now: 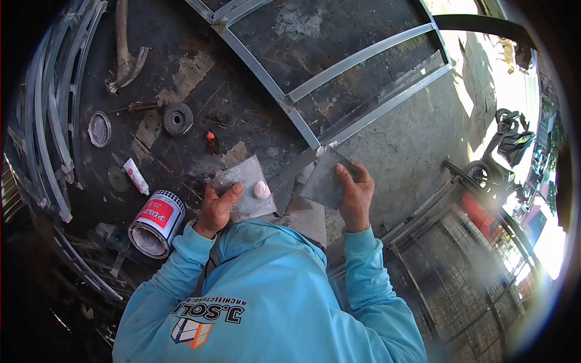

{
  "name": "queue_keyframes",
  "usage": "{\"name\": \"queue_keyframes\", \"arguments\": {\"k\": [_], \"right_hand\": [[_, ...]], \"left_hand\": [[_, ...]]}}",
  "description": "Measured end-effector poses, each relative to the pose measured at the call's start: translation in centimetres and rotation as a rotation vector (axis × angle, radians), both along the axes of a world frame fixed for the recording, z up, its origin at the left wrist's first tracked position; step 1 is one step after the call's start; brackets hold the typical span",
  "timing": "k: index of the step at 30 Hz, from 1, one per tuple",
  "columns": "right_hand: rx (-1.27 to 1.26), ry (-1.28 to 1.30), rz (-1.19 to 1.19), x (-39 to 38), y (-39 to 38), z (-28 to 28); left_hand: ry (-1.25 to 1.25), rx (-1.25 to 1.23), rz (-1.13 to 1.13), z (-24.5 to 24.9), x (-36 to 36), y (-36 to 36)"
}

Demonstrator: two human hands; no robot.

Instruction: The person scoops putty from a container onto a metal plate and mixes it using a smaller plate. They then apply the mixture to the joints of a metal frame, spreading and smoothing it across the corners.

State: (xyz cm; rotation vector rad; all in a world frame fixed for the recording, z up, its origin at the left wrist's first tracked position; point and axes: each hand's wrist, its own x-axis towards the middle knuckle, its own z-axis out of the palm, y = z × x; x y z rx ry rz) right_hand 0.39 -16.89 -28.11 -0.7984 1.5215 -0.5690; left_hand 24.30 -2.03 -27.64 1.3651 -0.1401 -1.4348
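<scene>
My left hand [219,209] grips a flat, smeared metal plate [238,181] by its lower left edge, thumb on top. A small pinkish lump of putty [261,190] sits on the plate's right side. In my right hand [357,196] is a thin grey sheet [327,179], pinched along its right edge. The sheet's upper corner is by the corner of a grey metal frame [266,75]; whether they touch, I cannot tell. The plate and the sheet are apart.
Left of my hands are an open can [156,224], a tube [136,176], a green disc [118,179], a round lid [99,129], a black wheel [178,119] and a hammer [125,60]. Metal strips [45,115] line the far left. A motorcycle [505,145] stands at right.
</scene>
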Motion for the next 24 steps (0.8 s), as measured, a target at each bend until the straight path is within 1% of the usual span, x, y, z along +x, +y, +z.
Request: {"name": "queue_keyframes", "arguments": {"k": [2,4,8,10,11,13,14,15,17,18,19,21,22,23,24], "right_hand": [[-0.010,-0.012,0.040,0.6,-0.2,-0.3],[0.003,0.039,0.085,0.9,-0.5,-1.0],[0.015,0.026,0.047,-1.1,-1.6,-1.6],[0.090,-0.132,-0.012,-1.9,-1.6,-0.7],[0.089,-0.130,-0.012,-2.2,-1.4,0.0],[0.216,-0.372,0.101,-2.6,-1.0,1.3],[0.279,-0.438,0.197,-2.6,-0.8,1.6],[0.279,-0.438,0.195,-2.4,-0.8,2.0],[0.491,-0.420,0.458,-1.6,-0.9,2.6],[0.493,-0.360,0.503,-1.7,-0.9,2.4],[0.490,-0.359,0.504,-2.1,-1.0,2.1],[0.431,-0.117,0.513,-3.6,-1.7,1.4],[0.388,-0.009,0.558,-4.3,-2.1,1.1],[0.391,-0.005,0.554,-5.0,-1.8,1.3],[0.249,0.014,0.504,-4.8,-2.1,1.9]], "left_hand": [[0.004,-0.021,0.007,0.1,-0.3,-0.3],[-0.021,-0.009,0.001,0.3,-0.4,-0.4],[-0.050,-0.011,-0.029,-0.1,-0.4,-0.2],[0.054,-0.002,-0.095,-0.4,-0.4,-0.4],[0.056,-0.002,-0.094,-0.4,-0.7,-0.6],[0.291,-0.058,-0.178,-0.1,-1.7,-2.0],[0.371,-0.053,-0.286,-0.3,-1.9,-2.4],[0.372,-0.053,-0.288,-0.3,-2.5,-2.8],[0.455,-0.160,-0.365,-0.3,-3.7,-3.6],[0.553,-0.158,-0.337,-0.4,-4.2,-3.6],[0.552,-0.161,-0.337,-0.3,-4.2,-3.4],[0.829,-0.101,-0.159,0.0,-3.7,-3.1],[0.829,-0.103,-0.162,0.1,-3.5,-3.2],[0.717,-0.090,-0.129,0.3,-3.3,-3.3],[0.598,-0.082,-0.089,0.3,-3.1,-3.5]]}}
